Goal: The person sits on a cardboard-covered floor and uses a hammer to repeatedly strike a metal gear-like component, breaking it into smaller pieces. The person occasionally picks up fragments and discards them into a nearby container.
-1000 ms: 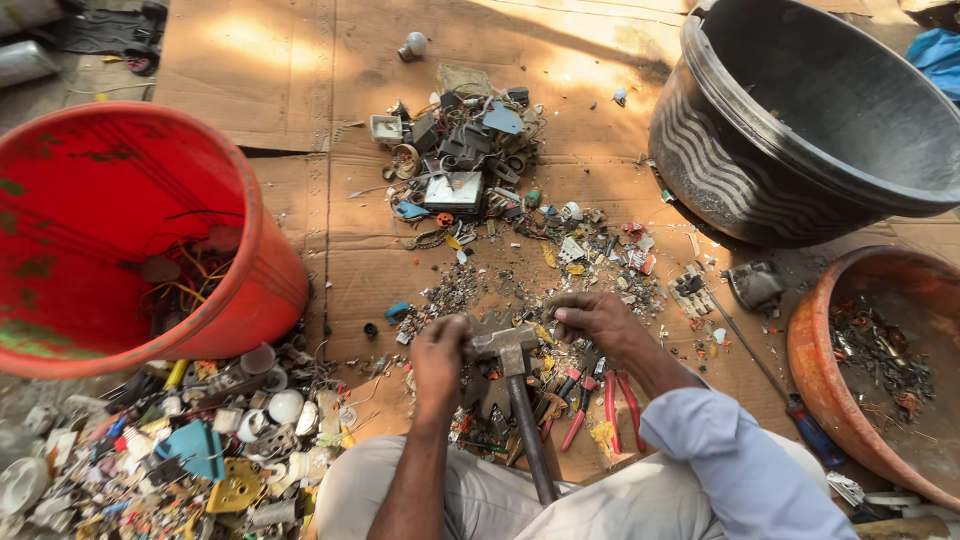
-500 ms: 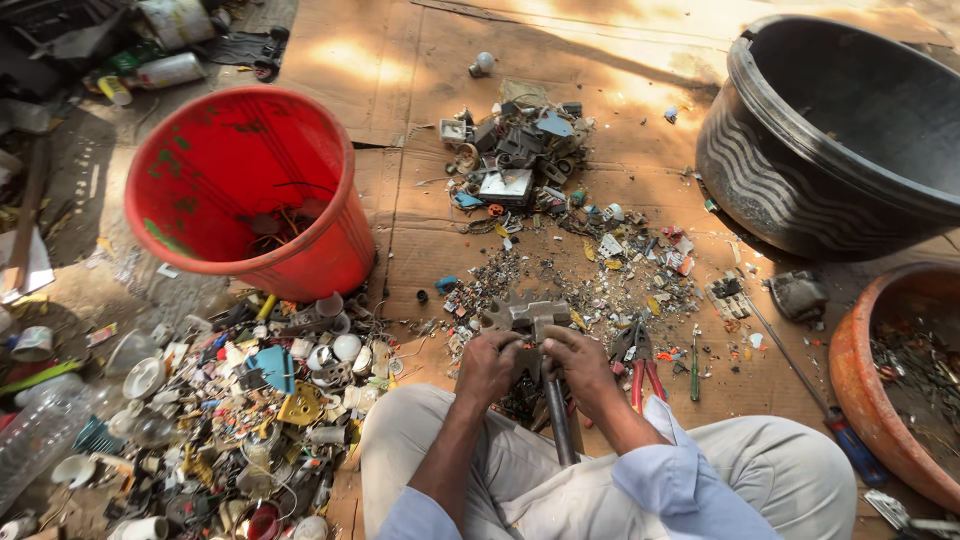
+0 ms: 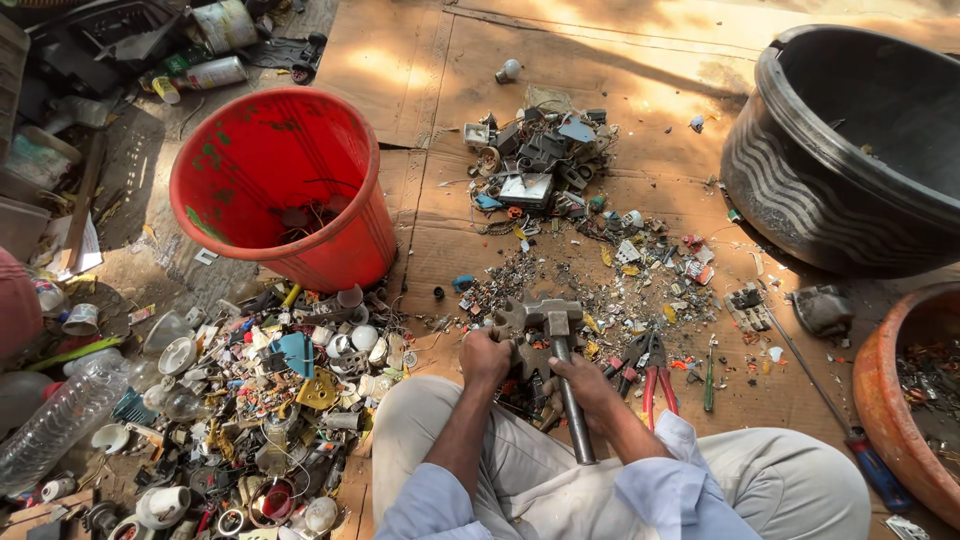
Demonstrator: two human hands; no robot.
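Observation:
I sit on cardboard (image 3: 400,60) with my knees apart. A hammer (image 3: 551,313) with a steel head and a metal handle lies between my legs, its head pointing away from me among scrap bits. My left hand (image 3: 487,356) is curled closed just left of the handle. My right hand (image 3: 588,388) is closed just right of it, touching the handle. Both seem to pinch a small scrap piece (image 3: 530,368) between them; it is mostly hidden by the fingers. Red-handled pliers (image 3: 655,372) lie to the right of my right hand.
A red bucket (image 3: 280,190) stands at the left, a black tub (image 3: 850,150) at the upper right, an orange bowl (image 3: 915,420) at the right edge. Broken electrical parts (image 3: 540,165) are heaped ahead, mixed scrap (image 3: 260,400) at my left. Two screwdrivers (image 3: 708,380) (image 3: 850,440) lie at the right.
My right hand came back from the scrap ahead and joined my left hand beside the hammer handle. The view pulled back and shows more of the floor.

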